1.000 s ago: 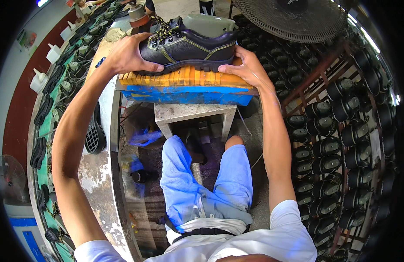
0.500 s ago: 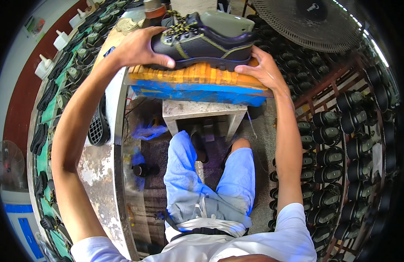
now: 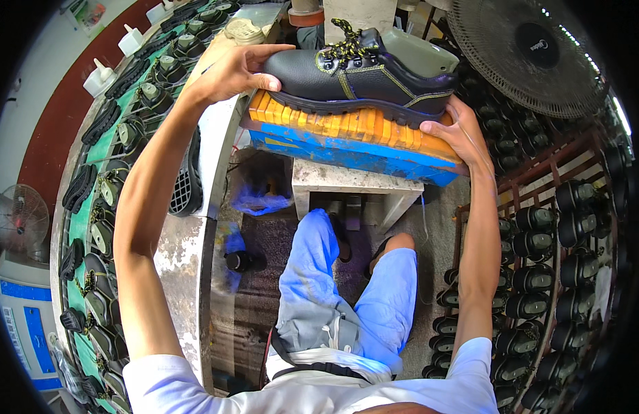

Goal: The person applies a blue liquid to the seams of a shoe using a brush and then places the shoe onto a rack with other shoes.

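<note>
A black leather safety shoe (image 3: 357,77) with yellow stitching and black-and-yellow laces lies sole down, toe to the left, on an orange ribbed pad (image 3: 347,126). A grey-green shoe last (image 3: 421,55) fills its opening. At the toe, my left hand (image 3: 238,72) is closed on the shoe, thumb on the near side and fingers reaching over the top. My right hand (image 3: 466,134) holds the heel end, its thumb against the sole's edge and its other fingers partly hidden behind.
Under the pad is a blue block (image 3: 354,153) on a worn white stand (image 3: 354,178). Shoes and soles line a green conveyor (image 3: 74,207) on the left. A rack (image 3: 551,276) of shoes fills the right, below a large fan (image 3: 533,52). A loose sole (image 3: 187,183) rests on the left bench.
The whole view has shifted, so shoe, pad and hands appear farther right. My left thumb has slid back toward the toe tip. Both hands stay on the shoe.
</note>
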### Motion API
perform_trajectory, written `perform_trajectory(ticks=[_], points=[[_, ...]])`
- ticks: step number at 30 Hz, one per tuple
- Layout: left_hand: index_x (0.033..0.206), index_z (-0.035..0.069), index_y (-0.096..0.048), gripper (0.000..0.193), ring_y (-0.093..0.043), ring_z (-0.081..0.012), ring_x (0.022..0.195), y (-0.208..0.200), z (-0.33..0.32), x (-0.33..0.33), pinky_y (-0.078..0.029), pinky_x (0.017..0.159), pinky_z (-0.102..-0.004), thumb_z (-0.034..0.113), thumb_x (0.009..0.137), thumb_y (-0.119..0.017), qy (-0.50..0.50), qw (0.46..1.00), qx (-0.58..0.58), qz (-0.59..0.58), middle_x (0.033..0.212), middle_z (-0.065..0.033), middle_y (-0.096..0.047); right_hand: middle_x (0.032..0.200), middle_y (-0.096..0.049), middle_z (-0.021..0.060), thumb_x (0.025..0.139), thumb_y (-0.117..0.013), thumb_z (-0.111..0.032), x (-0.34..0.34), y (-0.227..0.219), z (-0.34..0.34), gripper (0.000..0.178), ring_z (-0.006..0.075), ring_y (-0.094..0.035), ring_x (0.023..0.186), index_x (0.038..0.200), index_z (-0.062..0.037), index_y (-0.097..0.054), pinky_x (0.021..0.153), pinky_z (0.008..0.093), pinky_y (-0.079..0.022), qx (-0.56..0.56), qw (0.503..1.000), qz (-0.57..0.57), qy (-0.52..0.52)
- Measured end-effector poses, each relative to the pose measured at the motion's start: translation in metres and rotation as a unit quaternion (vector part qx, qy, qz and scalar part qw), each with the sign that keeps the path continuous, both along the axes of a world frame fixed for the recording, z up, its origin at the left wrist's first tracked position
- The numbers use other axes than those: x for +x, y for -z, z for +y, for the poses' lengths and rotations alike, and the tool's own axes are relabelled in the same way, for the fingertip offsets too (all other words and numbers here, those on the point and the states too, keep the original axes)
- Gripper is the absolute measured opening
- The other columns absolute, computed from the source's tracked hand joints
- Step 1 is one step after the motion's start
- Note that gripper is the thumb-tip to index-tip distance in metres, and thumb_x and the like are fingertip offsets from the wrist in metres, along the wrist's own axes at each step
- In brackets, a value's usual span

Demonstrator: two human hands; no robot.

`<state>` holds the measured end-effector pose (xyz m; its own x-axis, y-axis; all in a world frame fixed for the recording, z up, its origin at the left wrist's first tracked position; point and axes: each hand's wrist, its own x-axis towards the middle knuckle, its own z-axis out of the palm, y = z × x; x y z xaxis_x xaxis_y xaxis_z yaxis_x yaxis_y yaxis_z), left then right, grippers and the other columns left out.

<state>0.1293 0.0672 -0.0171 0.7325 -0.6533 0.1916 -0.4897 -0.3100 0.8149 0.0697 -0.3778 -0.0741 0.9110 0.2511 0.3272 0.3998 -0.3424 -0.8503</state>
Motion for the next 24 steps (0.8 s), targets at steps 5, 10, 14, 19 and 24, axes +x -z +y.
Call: perform_trajectory(ticks=[5,10,14,19,24], points=[[0.157,-0.003,-0.044,0.089,-0.06,-0.0265,0.134,-0.01,-0.004,-0.002,-0.047,0.118,-0.0411,0.025,0.084,-0.086,-0.025,0.992,0.095,-0.074,0.148,-0.0178,-0.061,0.135,-0.068,0.0189,0.077,-0.093,-0.027,0.002,0.002,-0.003,0.08,0.0271,-0.062,0.128,0.143,0.0024,-0.059,0.115,0.0385,-0.044,-0.009,1.0,0.01,0.009],[0.154,0.002,-0.051,0.086,-0.057,-0.0369,0.139,-0.024,-0.005,-0.011,-0.044,0.119,-0.0462,0.047,0.087,-0.081,-0.053,0.859,0.359,-0.363,0.152,-0.0233,-0.057,0.139,-0.066,0.0189,0.077,-0.094,-0.031,0.003,0.001,-0.004,0.084,0.028,-0.061,0.13,0.145,0.0032,-0.057,0.117,0.0393,-0.043,-0.026,1.0,0.007,-0.002],[0.126,-0.004,-0.065,0.099,-0.068,-0.0398,0.117,-0.028,-0.07,-0.015,-0.054,0.103,-0.0478,0.082,0.079,-0.068,-0.102,0.839,0.399,-0.356,0.123,-0.0253,-0.069,0.139,-0.067,0.0173,0.078,-0.094,-0.031,0.001,0.002,-0.006,0.084,0.0275,-0.061,0.13,0.145,0.0029,-0.057,0.117,0.0394,-0.043,-0.036,0.999,-0.015,0.007],[0.134,-0.005,-0.066,0.108,-0.072,-0.0403,0.111,0.007,-0.072,-0.011,-0.056,0.1,-0.0475,0.082,0.069,-0.076,-0.161,0.873,0.21,-0.409,0.121,-0.0261,-0.073,0.139,-0.067,0.0171,0.08,-0.094,-0.029,0.0,0.004,-0.001,0.082,0.0266,-0.061,0.129,0.145,0.0031,-0.057,0.116,0.0389,-0.044,-0.006,1.0,-0.009,-0.013],[0.143,-0.001,-0.063,0.105,-0.07,-0.0363,0.119,0.0,-0.066,-0.002,-0.053,0.106,-0.0422,0.078,0.075,-0.076,-0.144,0.94,0.184,-0.249,0.131,-0.0255,-0.071,0.138,-0.067,0.0162,0.081,-0.093,-0.027,-0.003,0.01,-0.001,0.08,0.0262,-0.062,0.128,0.145,0.0024,-0.056,0.115,0.0382,-0.045,0.0,0.999,-0.035,-0.003]])
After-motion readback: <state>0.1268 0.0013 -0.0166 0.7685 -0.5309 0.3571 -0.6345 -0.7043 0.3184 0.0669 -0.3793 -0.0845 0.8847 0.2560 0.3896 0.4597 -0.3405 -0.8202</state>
